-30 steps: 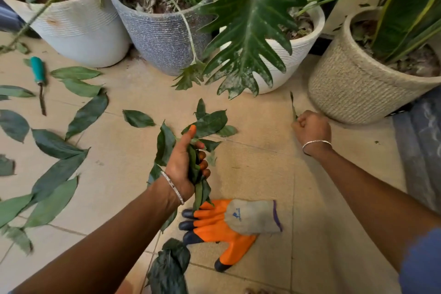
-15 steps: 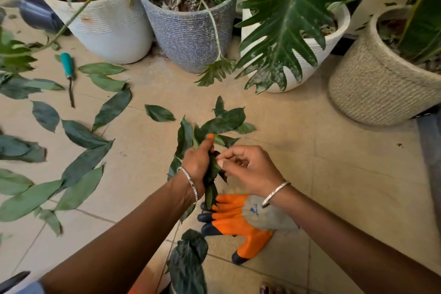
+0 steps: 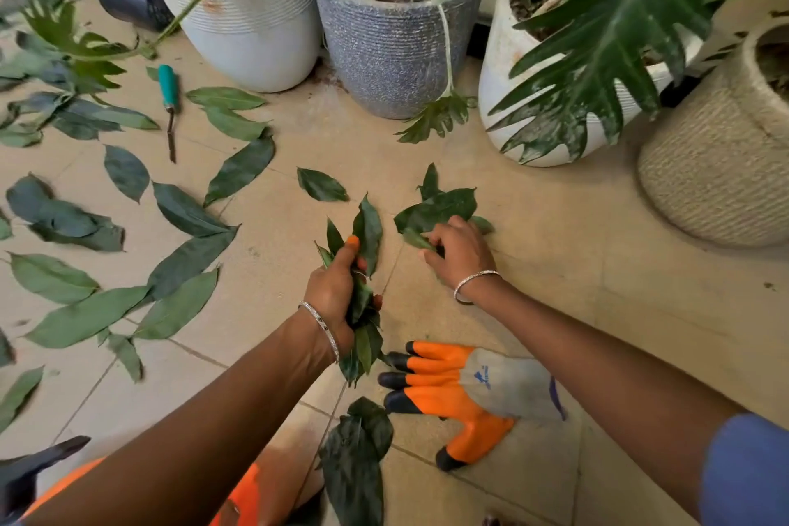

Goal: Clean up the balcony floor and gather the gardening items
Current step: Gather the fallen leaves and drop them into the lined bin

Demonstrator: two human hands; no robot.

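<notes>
My left hand (image 3: 337, 290) grips a bunch of green leaves (image 3: 367, 226) above the tiled floor, near the middle of the view. To its right, my right hand (image 3: 459, 252) reaches down and pinches a leaf from a small pile of leaves (image 3: 439, 205) lying on the tiles. Many loose leaves (image 3: 183, 261) are scattered over the floor at the left. An orange and grey work glove (image 3: 461, 393) lies flat on the tiles below my hands. A teal-handled garden tool (image 3: 168, 90) lies at the upper left.
Several plant pots line the back: a white ribbed pot (image 3: 252, 26), a grey pot (image 3: 393, 56), a white pot (image 3: 504, 98) with a big split leaf, and a rope-wrapped pot (image 3: 708, 175). A dark leaf (image 3: 358, 461) lies near my knee.
My right hand has left the bunch in my left hand and moved right and forward onto the leaf pile. The view has shifted left, showing more scattered leaves.
</notes>
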